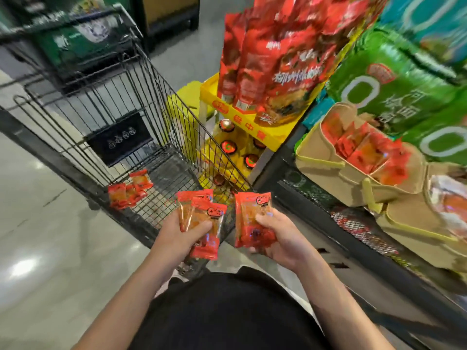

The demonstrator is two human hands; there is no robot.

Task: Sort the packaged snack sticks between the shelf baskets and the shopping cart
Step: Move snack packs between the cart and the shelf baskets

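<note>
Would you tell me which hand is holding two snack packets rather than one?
The left hand: it grips two overlapping packets, while the right hand holds one packet.

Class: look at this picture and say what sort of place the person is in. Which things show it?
Most likely a supermarket aisle. A wire shopping cart stands on the left, shelves on the right carry baskets of packaged snacks, and large red bags fill a yellow display stand.

Motion blur smears the red bags (273,54) at one o'clock, print unreadable. The green packs (394,79) run off the edge at three o'clock. Packets' (252,223) small labels are illegible.
</note>
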